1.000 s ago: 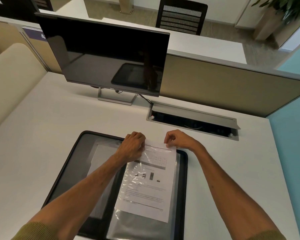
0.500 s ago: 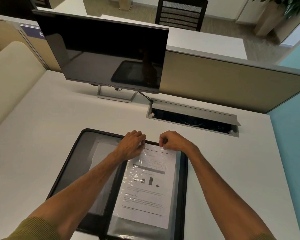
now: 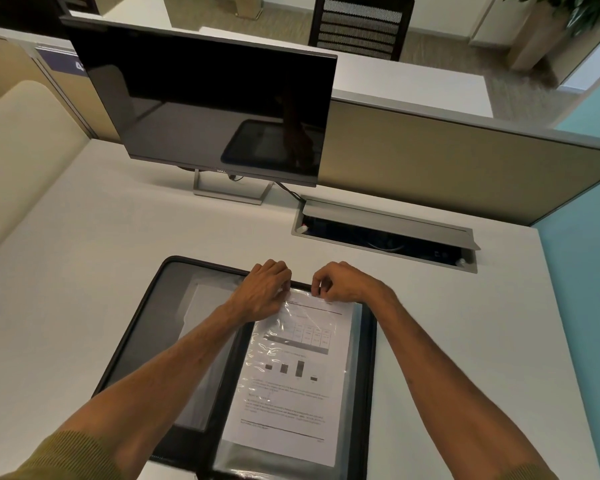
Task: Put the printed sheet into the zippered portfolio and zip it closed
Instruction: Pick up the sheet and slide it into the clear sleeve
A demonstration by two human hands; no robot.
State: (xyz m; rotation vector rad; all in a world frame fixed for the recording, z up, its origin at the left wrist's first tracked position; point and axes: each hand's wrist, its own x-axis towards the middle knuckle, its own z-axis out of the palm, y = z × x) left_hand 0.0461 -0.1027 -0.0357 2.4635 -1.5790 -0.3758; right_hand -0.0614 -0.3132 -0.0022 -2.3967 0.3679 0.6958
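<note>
So the zippered portfolio [image 3: 174, 306] is lying open flat on the tabletop [image 3: 84, 254], and the printed sheet [image 3: 291, 393] is on its right half, inside the clear sleeve [image 3: 274, 465] as far as I can tell, since you can see the plastic wrinkling over the chart. What's changed over the last second is that the sheet's top edge was poking up around the portfolio's far rim and now sits just inside it, so it's been fed down into the sleeve a fair bit. The right hand [image 3: 340, 282] has also slid in along that top edge and is now near the left hand [image 3: 264, 289]. The right one is pinching the top edge of the sheet between thumb and forefinger. The left one has its fingers curled down over the sleeve's top corner and looks like it's pinching the plastic to hold the opening, though I only see the back of it, so take that with some salt. There's a strip of empty sleeve below the sheet's bottom edge, so my guess is it can still go a bit deeper, but the insert part looks basically done. What's left is letting go, folding the left half over, and running the zip, none of which has started. Monitor [image 3: 215, 109] and cable hatch [image 3: 385, 233] sit well behind it all, out of the way.
</note>
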